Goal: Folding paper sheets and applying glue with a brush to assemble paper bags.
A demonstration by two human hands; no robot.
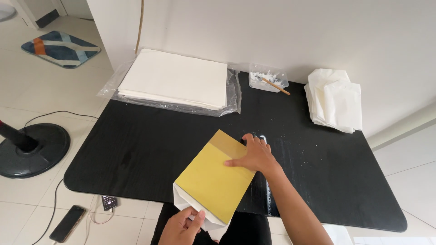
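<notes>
Yellow paper bag, one, is being pinched at six o'clock by left hand, right hand pressing flat at three o'clock; two white stacks lying at twelve.

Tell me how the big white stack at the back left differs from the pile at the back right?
The flat sheet stack is larger, neatly squared and lies on clear plastic wrap; the folded pile is smaller, uneven and sits directly on the black table. Both are white paper, away from the hands.

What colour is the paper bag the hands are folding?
The paper bag is mustard yellow on its flat face, with white showing at the folded bottom end; the head view shows it.
</notes>
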